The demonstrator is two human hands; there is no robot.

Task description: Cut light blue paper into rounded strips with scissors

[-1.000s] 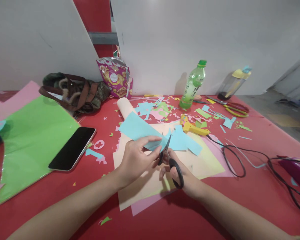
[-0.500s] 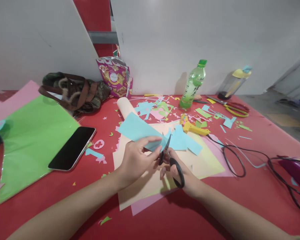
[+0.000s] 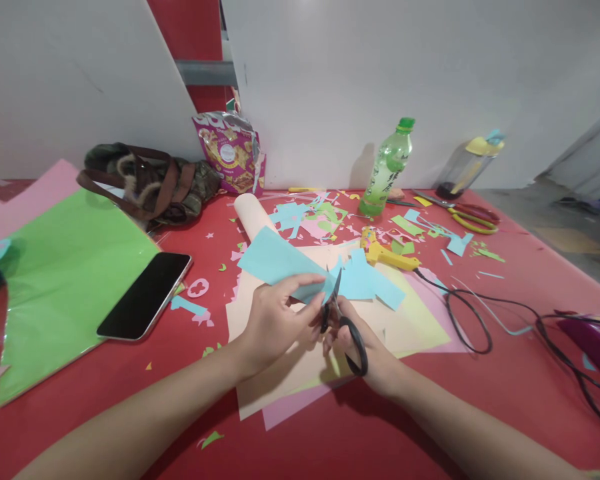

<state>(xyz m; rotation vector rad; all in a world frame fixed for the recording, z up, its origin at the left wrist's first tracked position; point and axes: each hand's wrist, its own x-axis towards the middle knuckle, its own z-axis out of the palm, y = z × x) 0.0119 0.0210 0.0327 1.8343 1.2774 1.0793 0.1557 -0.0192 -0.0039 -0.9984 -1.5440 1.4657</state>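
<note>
My left hand [image 3: 285, 319] pinches a strip of light blue paper [image 3: 275, 259] between thumb and fingers, near its right end. In my right hand [image 3: 363, 337] is a pair of black-handled scissors [image 3: 357, 343], its blades parted around the right end of the strip. Part of one handle loop is hidden by my fingers. Below both hands lie stacked sheets of cream paper [image 3: 260, 393], with yellow and pink edges showing. More cut light blue paper [image 3: 360, 280] rests on the stack just beyond the scissors.
A yellow glue gun [image 3: 387, 257] with a black cord lies to the right. On the left are a phone [image 3: 145, 297] and green sheets [image 3: 70, 287]. A green bottle [image 3: 387, 170], snack bag [image 3: 230, 153] and camouflage bag [image 3: 185, 190] stand behind, among paper scraps [image 3: 325, 217].
Almost nothing differs. The blue strip and my left hand have shifted very slightly, and the fingers of my right hand have moved a little at the scissor handles.
</note>
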